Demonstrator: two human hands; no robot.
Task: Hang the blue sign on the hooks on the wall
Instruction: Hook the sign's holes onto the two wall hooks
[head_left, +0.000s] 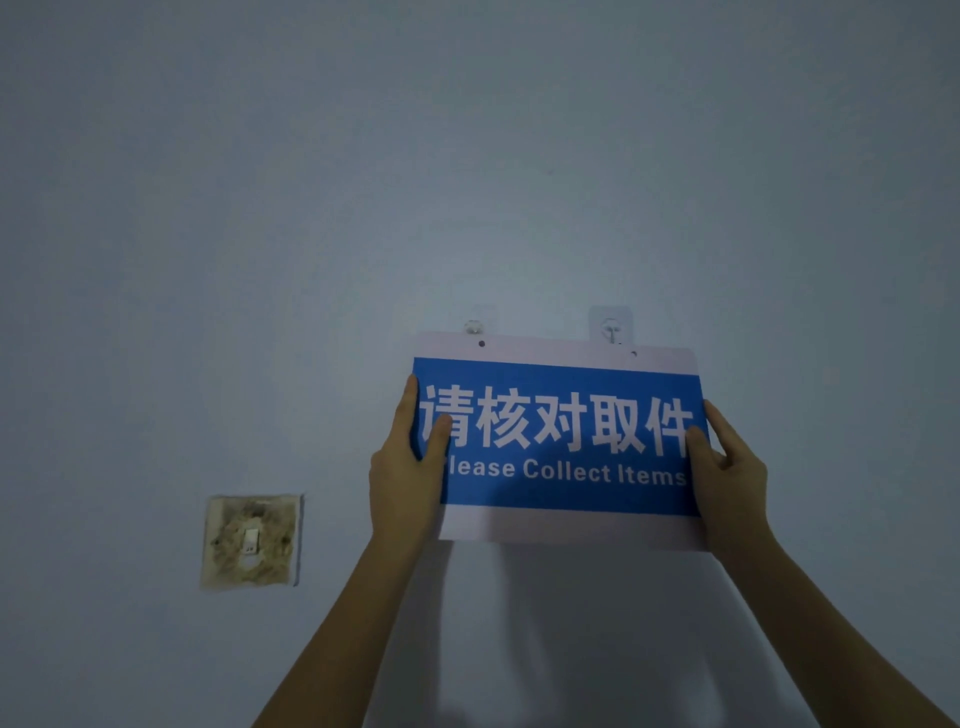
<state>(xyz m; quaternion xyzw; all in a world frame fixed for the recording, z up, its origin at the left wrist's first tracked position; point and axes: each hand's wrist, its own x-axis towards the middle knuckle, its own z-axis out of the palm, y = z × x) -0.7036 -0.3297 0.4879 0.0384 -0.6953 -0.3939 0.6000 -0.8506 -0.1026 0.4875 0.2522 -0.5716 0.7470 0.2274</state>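
Observation:
The blue sign (561, 441), with a white border and white lettering, is held flat against the wall, slightly tilted down to the right. My left hand (408, 467) grips its left edge and my right hand (727, 473) grips its right edge. Two clear adhesive hooks are stuck on the wall just above the sign: the left hook (474, 326) and the right hook (612, 328). The sign's left hole (481, 343) sits just below the left hook. The right hole (633, 354) lies below and right of the right hook, whose tip overlaps the sign's top edge.
A stained, worn wall switch plate (252, 540) sits at lower left of the sign. The rest of the view is plain pale blue-grey wall (311, 182). My forearms reach up from the bottom edge.

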